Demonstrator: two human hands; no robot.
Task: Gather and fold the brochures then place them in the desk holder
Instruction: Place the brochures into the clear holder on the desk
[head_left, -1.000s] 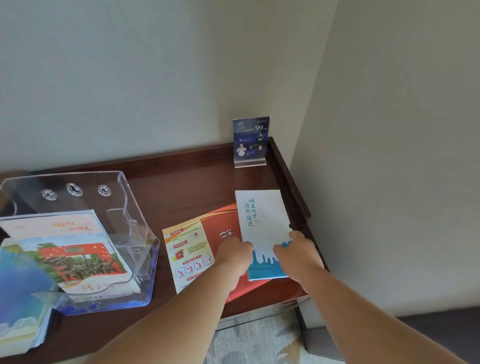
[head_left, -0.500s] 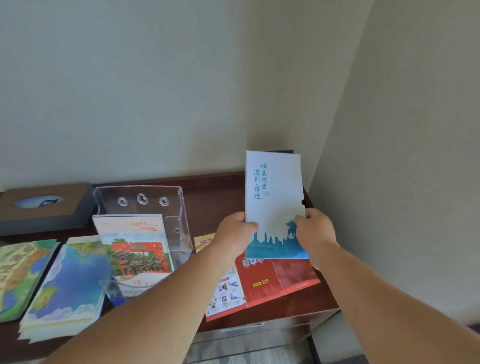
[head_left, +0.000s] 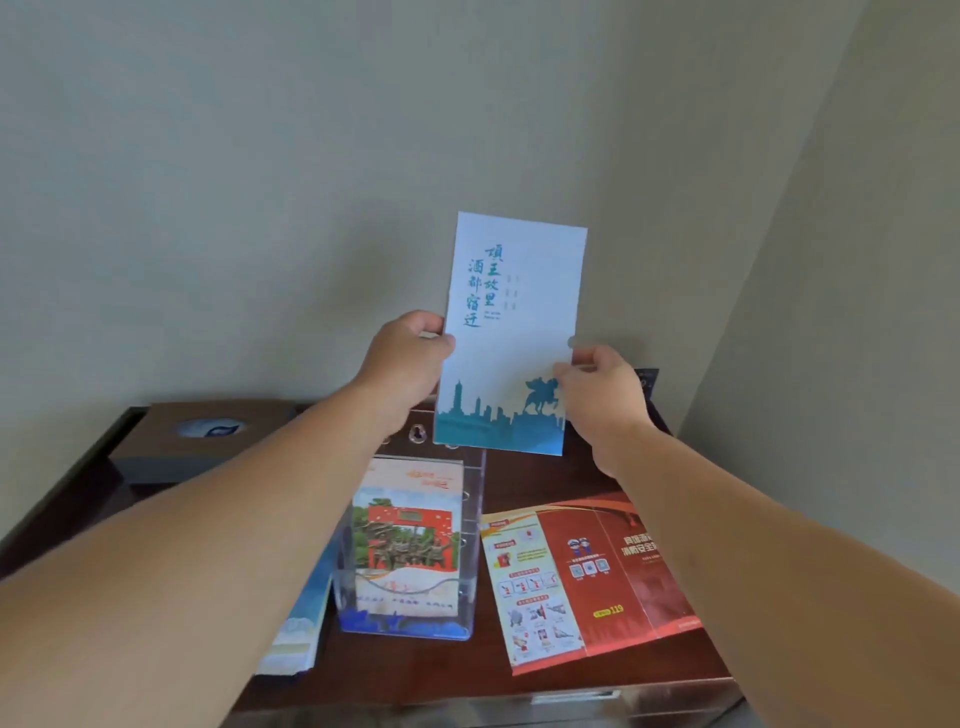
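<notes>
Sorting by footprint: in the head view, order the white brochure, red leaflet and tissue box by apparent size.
1. red leaflet and white brochure: look about alike; the brochure is held up nearer the camera, so unranked.
2. tissue box: smallest.

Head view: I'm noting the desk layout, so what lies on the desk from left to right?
Tissue box → blue brochure stack → holder → red brochure.
</notes>
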